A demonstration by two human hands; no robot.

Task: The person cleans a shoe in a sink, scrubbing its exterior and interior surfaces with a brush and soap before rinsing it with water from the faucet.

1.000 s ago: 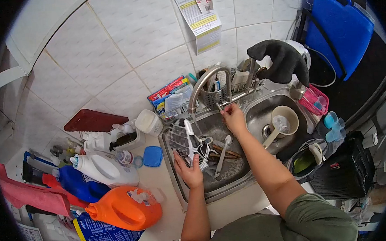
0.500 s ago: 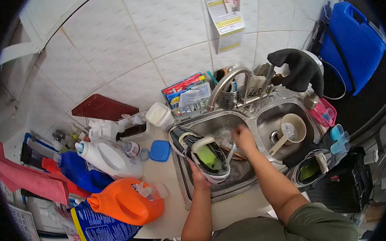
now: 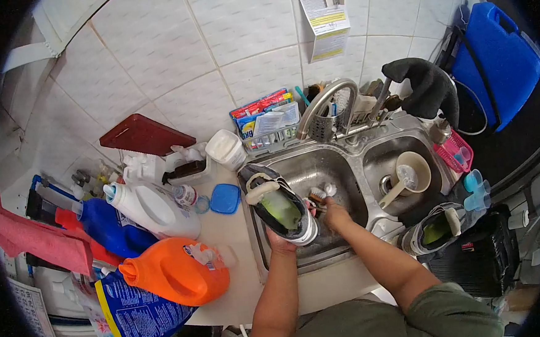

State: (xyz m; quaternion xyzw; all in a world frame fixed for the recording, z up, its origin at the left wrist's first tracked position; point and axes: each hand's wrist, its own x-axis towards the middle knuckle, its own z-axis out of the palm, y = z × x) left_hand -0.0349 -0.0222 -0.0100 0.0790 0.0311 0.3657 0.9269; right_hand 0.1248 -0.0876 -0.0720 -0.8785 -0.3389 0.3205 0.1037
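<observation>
Orange jug (image 3: 177,274) and blue lid (image 3: 225,199) left of sink (image 3: 358,174). Shoe (image 3: 282,210) above left basin (image 3: 349,194), opening upward, green insole showing; left hand (image 3: 282,242) clasped beneath it. Faucet (image 3: 305,122) arched over basin's rear. Brush (image 3: 317,194) inside basin; right hand (image 3: 334,214) at it, fingers curled, apart from left hand; whether closed on brush, cannot tell. Beige dipper (image 3: 413,167) in right basin (image 3: 373,162). Second shoe (image 3: 434,229) near blue cups (image 3: 475,194), farthest right.

Behind the sink (image 3: 359,169) rises a faucet (image 3: 307,123). 1 shoe (image 3: 279,210) is over the left of 2 basins, a dipper (image 3: 393,197) in the right. Bottles (image 3: 155,209) lie left, another shoe (image 3: 432,236) right.
</observation>
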